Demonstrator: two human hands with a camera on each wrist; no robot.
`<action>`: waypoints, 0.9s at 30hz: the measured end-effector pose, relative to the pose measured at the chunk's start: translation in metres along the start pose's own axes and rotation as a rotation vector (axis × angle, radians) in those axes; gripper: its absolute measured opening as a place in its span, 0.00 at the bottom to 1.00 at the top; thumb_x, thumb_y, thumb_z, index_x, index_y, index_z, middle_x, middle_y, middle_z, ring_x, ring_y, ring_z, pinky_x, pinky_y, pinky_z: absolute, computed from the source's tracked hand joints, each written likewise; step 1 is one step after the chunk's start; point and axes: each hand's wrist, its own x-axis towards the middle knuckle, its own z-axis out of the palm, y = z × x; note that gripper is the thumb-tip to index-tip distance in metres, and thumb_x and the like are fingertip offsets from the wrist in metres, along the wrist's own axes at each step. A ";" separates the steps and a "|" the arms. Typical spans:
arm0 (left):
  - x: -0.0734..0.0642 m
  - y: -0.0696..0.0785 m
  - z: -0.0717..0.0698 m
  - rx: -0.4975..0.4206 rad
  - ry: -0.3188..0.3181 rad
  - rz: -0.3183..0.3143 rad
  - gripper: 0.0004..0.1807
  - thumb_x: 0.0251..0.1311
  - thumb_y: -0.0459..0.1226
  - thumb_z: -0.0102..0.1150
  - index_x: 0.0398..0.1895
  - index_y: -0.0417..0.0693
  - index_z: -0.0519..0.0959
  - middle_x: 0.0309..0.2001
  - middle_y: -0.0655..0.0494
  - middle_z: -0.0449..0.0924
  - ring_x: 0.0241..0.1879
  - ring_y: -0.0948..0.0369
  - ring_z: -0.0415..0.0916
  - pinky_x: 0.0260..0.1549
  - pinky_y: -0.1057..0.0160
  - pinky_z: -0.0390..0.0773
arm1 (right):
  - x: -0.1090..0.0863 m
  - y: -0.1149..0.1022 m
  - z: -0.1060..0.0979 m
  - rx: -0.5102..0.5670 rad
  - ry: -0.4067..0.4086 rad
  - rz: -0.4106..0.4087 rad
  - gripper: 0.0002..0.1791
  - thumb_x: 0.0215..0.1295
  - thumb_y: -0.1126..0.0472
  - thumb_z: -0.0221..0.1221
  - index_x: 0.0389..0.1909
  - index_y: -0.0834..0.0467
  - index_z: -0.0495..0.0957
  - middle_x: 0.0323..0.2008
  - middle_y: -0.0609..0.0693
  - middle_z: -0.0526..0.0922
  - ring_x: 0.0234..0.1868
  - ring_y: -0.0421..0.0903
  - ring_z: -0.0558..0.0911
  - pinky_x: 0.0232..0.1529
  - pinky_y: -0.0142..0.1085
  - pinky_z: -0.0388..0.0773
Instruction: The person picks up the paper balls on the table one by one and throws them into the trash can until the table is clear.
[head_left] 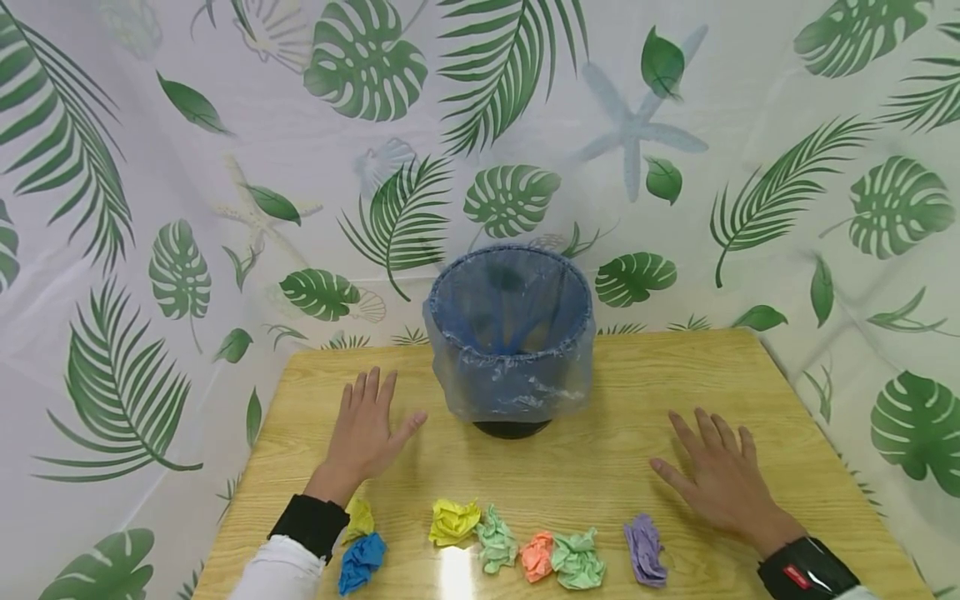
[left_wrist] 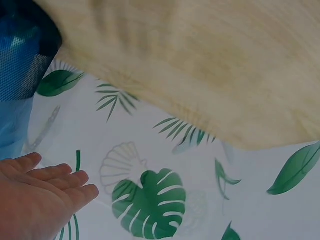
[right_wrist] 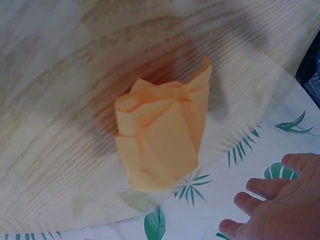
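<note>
My left hand is spread, fingers straight, left of a bin lined with a translucent blue bag. On the bin's right, my right hand is spread too and holds nothing. Whether either palm touches the wood is unclear. Crumpled papers lie along the near side: yellow and blue ones, pale green, coral and purple. Another yellow paper is partly hidden by my left wrist. The right wrist view shows an orange crumpled paper near my right hand.
The bin stands upright near the back of the wooden table, its mouth facing up. Behind and beside the table hangs a white leaf-patterned cloth. A second pale green paper lies between the yellow and coral ones.
</note>
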 end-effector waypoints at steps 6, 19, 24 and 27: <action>-0.016 -0.007 0.016 0.001 -0.005 -0.023 0.48 0.63 0.70 0.35 0.73 0.43 0.54 0.71 0.36 0.48 0.70 0.41 0.40 0.69 0.40 0.40 | -0.002 0.005 0.000 -0.009 -0.011 0.017 0.46 0.65 0.29 0.46 0.75 0.52 0.50 0.67 0.71 0.56 0.64 0.71 0.54 0.57 0.74 0.42; -0.023 -0.007 0.026 0.019 -0.027 -0.039 0.48 0.62 0.71 0.33 0.75 0.49 0.51 0.73 0.40 0.44 0.72 0.44 0.33 0.69 0.40 0.34 | -0.010 0.025 -0.011 -0.066 -0.095 0.126 0.51 0.62 0.25 0.44 0.74 0.58 0.51 0.63 0.75 0.57 0.56 0.78 0.59 0.47 0.75 0.56; -0.023 -0.008 0.027 0.028 -0.016 -0.036 0.49 0.61 0.71 0.33 0.74 0.48 0.53 0.73 0.39 0.44 0.71 0.43 0.33 0.69 0.39 0.35 | -0.016 0.027 -0.021 -0.090 -0.241 0.187 0.55 0.59 0.21 0.40 0.70 0.64 0.56 0.59 0.78 0.61 0.48 0.81 0.64 0.32 0.71 0.68; -0.024 -0.008 0.027 0.034 -0.015 -0.039 0.49 0.61 0.72 0.33 0.74 0.48 0.52 0.73 0.39 0.45 0.71 0.43 0.33 0.69 0.39 0.35 | -0.019 0.028 -0.025 -0.086 -0.332 0.207 0.58 0.56 0.18 0.38 0.68 0.66 0.59 0.56 0.78 0.64 0.44 0.80 0.67 0.27 0.66 0.70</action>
